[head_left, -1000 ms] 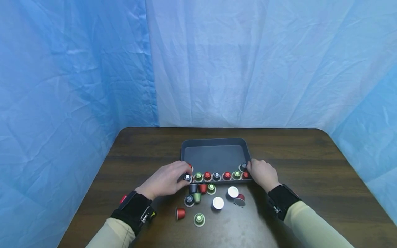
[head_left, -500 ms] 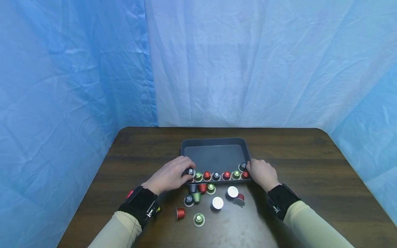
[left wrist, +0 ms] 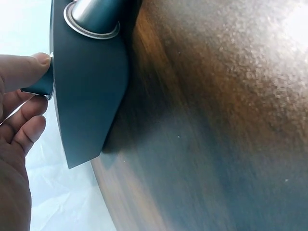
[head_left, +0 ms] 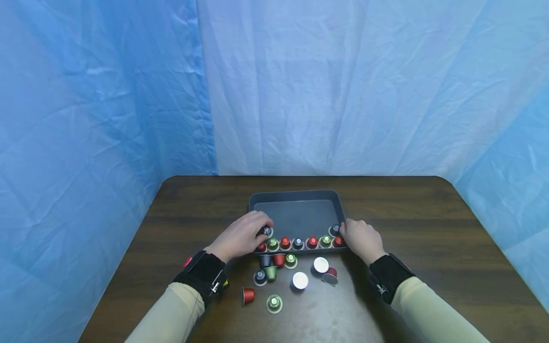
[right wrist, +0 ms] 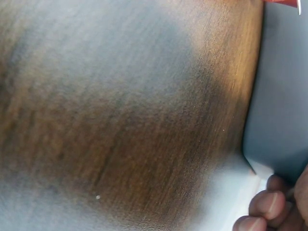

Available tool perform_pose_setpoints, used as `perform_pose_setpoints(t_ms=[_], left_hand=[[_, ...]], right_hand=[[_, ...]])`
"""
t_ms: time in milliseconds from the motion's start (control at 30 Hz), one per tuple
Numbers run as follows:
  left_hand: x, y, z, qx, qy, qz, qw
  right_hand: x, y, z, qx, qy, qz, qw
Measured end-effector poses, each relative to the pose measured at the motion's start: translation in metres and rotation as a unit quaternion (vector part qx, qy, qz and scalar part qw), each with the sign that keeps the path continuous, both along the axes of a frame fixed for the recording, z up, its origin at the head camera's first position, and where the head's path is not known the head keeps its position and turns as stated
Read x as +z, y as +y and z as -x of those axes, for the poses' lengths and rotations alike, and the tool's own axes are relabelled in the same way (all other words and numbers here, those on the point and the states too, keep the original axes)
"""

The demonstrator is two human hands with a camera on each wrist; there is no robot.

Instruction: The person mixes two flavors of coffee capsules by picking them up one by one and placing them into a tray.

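In the head view my left hand (head_left: 246,234) is over the left side of a dark grey tray (head_left: 296,193). Thumb and fingers pinch a dark blue coffee capsule (head_left: 267,231), seen in the left wrist view beyond the tray's wall (left wrist: 89,91). A row of red, green and blue capsules lines the tray's near side, among them a red capsule (head_left: 261,247) in the left corner. My right hand (head_left: 364,239) grips the tray's right edge, its curled fingers (right wrist: 267,204) at the corner in the right wrist view. Beside its fingertips stands another dark blue capsule (head_left: 334,230).
Several loose capsules lie on the wooden table (head_left: 411,214) in front of the tray. A red capsule (head_left: 248,295) lies on its side and a green capsule (head_left: 274,303) stands nearest me. Two show pale lids upward, one a lid-up capsule (head_left: 300,281). Blue curtains (head_left: 279,85) hang behind.
My left hand has moved away from me and slightly right with the dark blue capsule, from the near-left corner to behind the front row. My right hand stays in place.
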State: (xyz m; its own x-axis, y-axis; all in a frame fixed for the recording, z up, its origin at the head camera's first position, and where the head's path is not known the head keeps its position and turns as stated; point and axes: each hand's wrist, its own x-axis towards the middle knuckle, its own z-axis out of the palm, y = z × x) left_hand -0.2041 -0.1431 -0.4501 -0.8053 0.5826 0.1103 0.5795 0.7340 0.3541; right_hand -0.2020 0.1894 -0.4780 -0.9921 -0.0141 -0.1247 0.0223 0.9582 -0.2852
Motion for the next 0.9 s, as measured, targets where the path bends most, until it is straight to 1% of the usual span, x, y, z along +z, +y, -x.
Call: perform_pose_setpoints(t_ms=[133,267,533,667,900], left_hand=[[-0.001,0.001,0.002,0.005,-0.004,0.001,1.0],[-0.002,0.003,0.004,0.002,0.001,0.004,1.0],[-0.007,0.004,0.009,-0.02,0.01,0.012,0.9997],[-0.01,0.006,0.012,-0.025,0.016,0.028,0.9992],[-0.012,0.01,0.014,-0.02,0.013,0.056,0.9981]], right_hand=[[0.001,-0.001,0.0,0.0,-0.001,0.001,1.0],[0.001,-0.001,0.0,0.0,0.002,-0.001,1.0],[0.001,0.0,-0.001,0.003,0.008,-0.002,1.0],[0.001,0.0,-0.001,0.003,0.009,-0.001,1.0],[0.002,-0.001,0.0,0.001,0.008,-0.002,1.0]])
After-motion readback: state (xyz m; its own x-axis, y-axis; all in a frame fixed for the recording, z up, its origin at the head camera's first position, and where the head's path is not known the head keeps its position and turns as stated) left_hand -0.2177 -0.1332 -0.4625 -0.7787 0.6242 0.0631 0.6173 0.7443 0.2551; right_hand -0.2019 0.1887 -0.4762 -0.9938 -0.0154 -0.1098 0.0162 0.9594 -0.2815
